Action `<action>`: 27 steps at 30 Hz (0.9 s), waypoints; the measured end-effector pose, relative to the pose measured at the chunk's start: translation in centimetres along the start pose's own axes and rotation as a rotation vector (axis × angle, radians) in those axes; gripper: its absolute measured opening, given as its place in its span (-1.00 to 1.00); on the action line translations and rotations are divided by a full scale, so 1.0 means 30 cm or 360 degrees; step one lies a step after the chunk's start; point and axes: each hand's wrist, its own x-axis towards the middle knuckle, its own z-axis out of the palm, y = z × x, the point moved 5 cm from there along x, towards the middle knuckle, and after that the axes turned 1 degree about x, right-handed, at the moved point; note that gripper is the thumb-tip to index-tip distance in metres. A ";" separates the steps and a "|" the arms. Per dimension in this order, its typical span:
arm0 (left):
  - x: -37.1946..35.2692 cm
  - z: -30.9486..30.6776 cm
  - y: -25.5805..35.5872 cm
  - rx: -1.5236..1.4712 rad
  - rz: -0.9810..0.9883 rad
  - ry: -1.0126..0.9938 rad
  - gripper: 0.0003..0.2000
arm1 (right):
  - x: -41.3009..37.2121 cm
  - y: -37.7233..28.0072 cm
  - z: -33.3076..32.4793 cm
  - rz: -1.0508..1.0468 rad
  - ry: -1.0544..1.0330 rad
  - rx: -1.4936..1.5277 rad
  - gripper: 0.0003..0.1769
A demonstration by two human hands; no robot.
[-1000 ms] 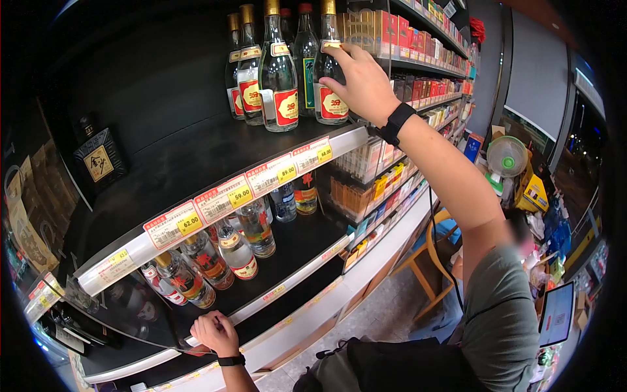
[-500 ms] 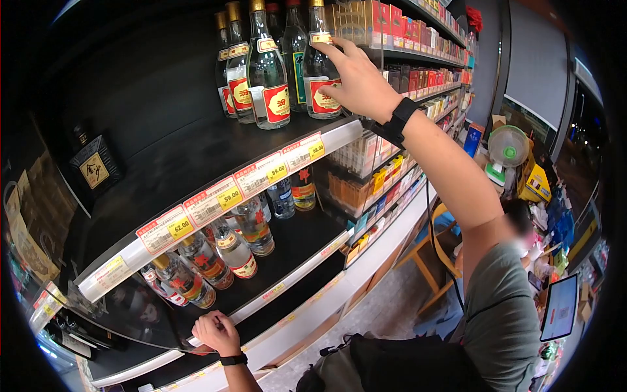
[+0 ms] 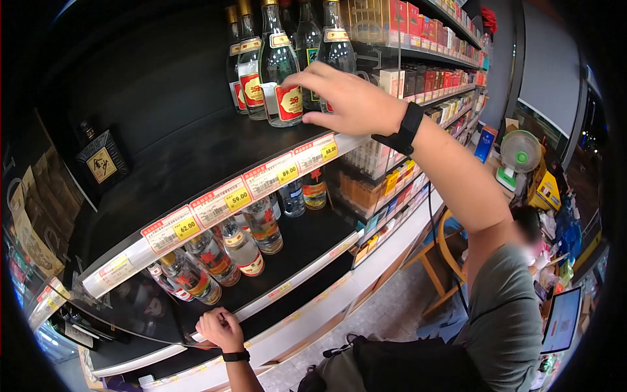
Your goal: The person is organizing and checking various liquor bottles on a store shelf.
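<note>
Nearest, a black bag [image 3: 411,366] lies at the person's front. The left grip [image 3: 222,328] is loosely curled at the end of the lower shelf [image 3: 287,292]; whether it clasps the edge cannot be told. Clear bottles [image 3: 243,247] stand on that shelf, under the price strip [image 3: 222,201] of the upper shelf [image 3: 183,153]. Above the strip, the right grip [image 3: 359,101] is unclosed, thumb apart from the fingers, with nothing seen held. Its fingertips overlap the label edge of the front bottle [image 3: 279,65]; contact cannot be confirmed. That bottle is upright near the upper shelf's front edge, between the left bottles [image 3: 250,72] and the right bottle [image 3: 336,49], whose lower part the hand covers. The step in hand is judged to be placing the fingers at the front bottle; the next move calls for a light, level touch, the neighbours being close. Beyond are shelved packs [image 3: 431,81] and a fan [image 3: 521,153]. Compared with half a second ago, the right grip is off the right bottle's neck label, lower and further left; the bottles' arrangement appears unchanged.
</note>
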 end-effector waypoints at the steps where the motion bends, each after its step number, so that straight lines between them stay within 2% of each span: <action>1: 0.000 0.000 -0.001 -0.0005 -0.0005 -0.0004 -0.94 | 0.005 0.001 0.025 0.0078 -0.0256 0.0113 -0.45; 9: 0.002 0.001 -0.001 0.0005 -0.0018 0.0014 -0.94 | 0.058 0.055 0.072 0.0054 -0.0466 0.0091 -0.46; 14: 0.000 0.006 -0.001 0.0030 -0.0010 0.0032 -0.94 | 0.068 0.063 0.081 -0.0079 -0.0331 0.0036 -0.59; 27: -0.010 0.010 -0.006 0.0052 0.0020 0.0034 -0.93 | 0.059 0.053 0.082 -0.0018 -0.0278 0.0087 -0.60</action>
